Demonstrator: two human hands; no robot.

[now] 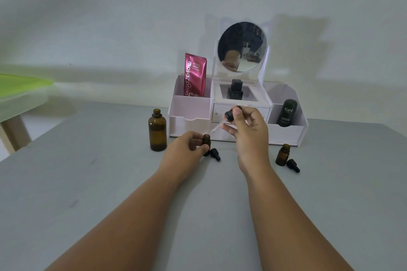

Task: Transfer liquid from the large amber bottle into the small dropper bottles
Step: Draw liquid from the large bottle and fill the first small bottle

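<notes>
The large amber bottle (pixel 157 131) stands uncapped on the grey table (pixel 110 182), left of my hands. My left hand (pixel 187 149) grips a small amber dropper bottle (pixel 206 140), open at the top, upright on the table. My right hand (pixel 246 130) pinches a black-bulbed dropper (pixel 229 115); its glass pipette (pixel 217 126) slants down toward the small bottle's mouth, its tip just above and to the right. A black dropper cap (pixel 215 154) lies beside that bottle. A second small amber bottle (pixel 283 155) stands open at the right, with its black dropper cap (pixel 293 165) lying next to it.
A white cosmetic organiser (pixel 191 112) with a round mirror (pixel 242 47) stands behind my hands. It holds a pink sachet (pixel 195 76), a black bottle (pixel 235 90) and a dark green Kahf stick (pixel 287 113). A green-topped table (pixel 19 86) is at far left.
</notes>
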